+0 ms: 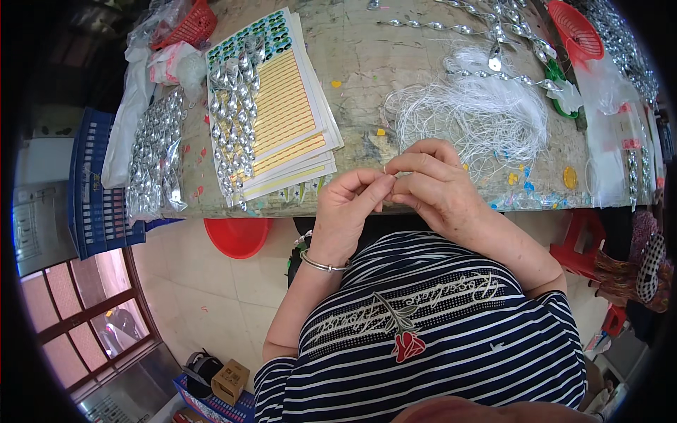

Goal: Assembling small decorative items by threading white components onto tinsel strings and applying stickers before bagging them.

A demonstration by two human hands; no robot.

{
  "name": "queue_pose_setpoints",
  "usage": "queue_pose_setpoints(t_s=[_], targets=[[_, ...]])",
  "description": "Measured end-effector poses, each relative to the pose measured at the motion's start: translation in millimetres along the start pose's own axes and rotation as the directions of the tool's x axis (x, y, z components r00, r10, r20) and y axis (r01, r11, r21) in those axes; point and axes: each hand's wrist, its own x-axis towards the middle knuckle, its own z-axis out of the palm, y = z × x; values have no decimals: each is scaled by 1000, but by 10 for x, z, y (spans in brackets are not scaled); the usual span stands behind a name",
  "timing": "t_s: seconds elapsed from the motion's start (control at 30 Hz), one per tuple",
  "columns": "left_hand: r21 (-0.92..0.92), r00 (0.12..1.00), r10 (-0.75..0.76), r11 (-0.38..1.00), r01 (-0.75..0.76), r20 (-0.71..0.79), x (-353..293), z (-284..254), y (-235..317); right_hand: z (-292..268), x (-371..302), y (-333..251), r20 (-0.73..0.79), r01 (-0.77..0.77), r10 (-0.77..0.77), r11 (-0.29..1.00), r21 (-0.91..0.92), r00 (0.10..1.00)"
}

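Both hands meet at the fingertips just over the table's near edge. My left hand (350, 202) pinches with thumb and forefinger, a metal bangle on its wrist. Against it, my right hand (438, 185) has its fingers bent and closed. A tiny pale bit shows between the fingertips, too small to name. Beyond my right hand lies a loose tangle of white thread (469, 109). To the left, twisted silver foil strands (236, 123) rest on a stack of printed sheets (293, 95) with green ovals and red-yellow rows.
More silver strands (155, 155) lie at the table's left edge, others (497, 35) at the far right. Red plastic baskets (187, 27) stand at both far corners. A green ring (562, 92) lies right of the thread. Below the worn tabletop (360, 77) are a red basin (238, 236) and red stool (582, 243).
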Motion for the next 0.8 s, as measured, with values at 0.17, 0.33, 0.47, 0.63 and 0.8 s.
queue_pose_setpoints(t_s=[0.17,0.33,0.47,0.63,0.8], targets=[[63,995,97,993,-96,-3,-15,3,-10,-69,-12,-30,-73,-102,104,994,29,992],[96,989,143,985,-145,20,-27,13,-5,-22,-41,103,65,-291,286,896,336,956],[135,987,149,979,-155,52,-21,-8,-53,-5,6,100,262,-515,461,601,611,848],[116,995,83,989,-90,62,-35,10,-20,15,73,74,279,-516,458,550,656,844],[43,999,38,998,-40,37,-37,9,-20,44,83,96,275,-493,429,563,663,860]])
